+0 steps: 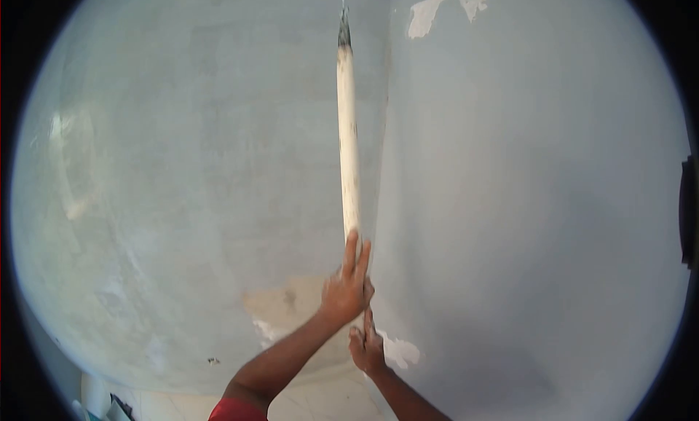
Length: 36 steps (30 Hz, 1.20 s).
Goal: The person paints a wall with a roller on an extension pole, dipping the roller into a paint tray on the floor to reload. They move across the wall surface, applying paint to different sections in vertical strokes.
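Note:
A long pale pole [348, 137] stands almost upright in front of me, its dark worn tip [344, 31] near the top of the view. From that tip a thin bent wire runs up and leftward out of the frame. My left hand [346, 290] grips the pole's lower part, two fingers stretched along the shaft. Just below it, my right hand [368, 348] is closed around the lower end, one finger pointing up along it. What the wire carries is beyond the upper edge.
Two grey walls [218, 166] meet in a corner behind the pole. White patches [429, 13] mark the right wall high up, and a beige patch [280, 302] shows low on the left wall. Pale floor tiles [313, 403] lie below, with dark objects [120, 406] at lower left.

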Tool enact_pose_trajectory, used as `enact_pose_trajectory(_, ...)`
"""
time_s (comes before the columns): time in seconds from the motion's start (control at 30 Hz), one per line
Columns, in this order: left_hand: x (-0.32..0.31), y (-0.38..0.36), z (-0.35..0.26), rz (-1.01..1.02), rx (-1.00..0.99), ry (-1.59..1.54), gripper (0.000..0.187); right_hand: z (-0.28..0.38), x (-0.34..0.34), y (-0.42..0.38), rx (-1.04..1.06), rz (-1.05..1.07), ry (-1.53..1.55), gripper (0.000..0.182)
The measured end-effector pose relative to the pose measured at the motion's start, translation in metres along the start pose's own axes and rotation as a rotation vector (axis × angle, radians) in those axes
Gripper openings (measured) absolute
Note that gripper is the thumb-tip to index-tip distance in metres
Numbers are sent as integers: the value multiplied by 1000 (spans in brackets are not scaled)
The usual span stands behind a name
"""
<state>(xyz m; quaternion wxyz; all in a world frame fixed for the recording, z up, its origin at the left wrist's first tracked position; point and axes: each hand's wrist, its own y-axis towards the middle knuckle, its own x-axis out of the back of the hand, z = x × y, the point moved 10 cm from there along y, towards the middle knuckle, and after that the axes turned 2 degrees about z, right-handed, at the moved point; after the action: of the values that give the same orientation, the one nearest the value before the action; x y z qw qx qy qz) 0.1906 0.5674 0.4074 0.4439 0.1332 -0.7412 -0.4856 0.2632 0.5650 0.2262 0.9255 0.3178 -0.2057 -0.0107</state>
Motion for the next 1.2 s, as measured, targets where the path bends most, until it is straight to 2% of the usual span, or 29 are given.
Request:
enact_pose_trajectory(0.1,-39,-109,-27,20,30,-45,83,-56,-6,-120,-41,21,-82,71)
enact_pose_trajectory(0.17,-58,-165,-45,49,117,-258,87,-64,5,-198,-70,59,-144,71)
enact_pose_trajectory(0.2,-56,-175,-59,60,143,-258,87,-70,11,-239,-235,143,-63,66)
enact_pose_trajectory(0.23,-52,-183,-61,22,298,-495,88,-76,16,-279,-401,228,13,64)
enact_pose_trajectory(0.27,-52,-192,-61,-27,453,-729,89,-70,26,-309,-416,253,13,64)
enact_pose_trajectory(0.3,-54,-202,-65,-23,482,-725,89,-63,40,-338,-406,212,-13,61)
enact_pose_trajectory(0.37,-91,-248,-37,-60,957,-1067,85,-57,58,-392,-402,185,-40,58)
enact_pose_trajectory(0.43,-115,-279,-42,82,1121,-1098,57,-79,80,-462,-682,32,23,40)
enact_pose_trajectory(0.47,-130,-299,-48,191,1204,-1097,46,-82,94,-480,-701,42,19,40)
enact_pose_trajectory(0.5,-138,-317,-53,200,1223,-1098,46,-78,94,-509,-748,76,12,40)
enact_pose_trajectory(0.57,-161,-370,-69,273,1415,-1114,34,-78,103,-557,-846,136,-7,42)
enact_pose_trajectory(0.73,-213,-473,-82,364,1625,-1000,32,-87,110,-643,-1050,283,-27,48)
enact_pose_trajectory(0.87,-231,-514,-91,414,1805,-964,27,-102,119,-680,-1186,397,-67,56)
enact_pose_trajectory(1.0,-244,-513,-90,365,1847,-1032,25,-124,123,-676,-1263,499,-108,62)
enact_pose_trajectory(1.07,-235,-476,-87,351,1683,-1114,26,-106,136,-607,-1108,550,-471,41)
enact_pose_trajectory(1.1,-226,-454,-84,322,1615,-1132,25,-111,133,-599,-1111,572,-472,41)
enact_pose_trajectory(1.2,-197,-370,-66,262,1399,-1128,24,-122,135,-543,-883,335,-455,25)
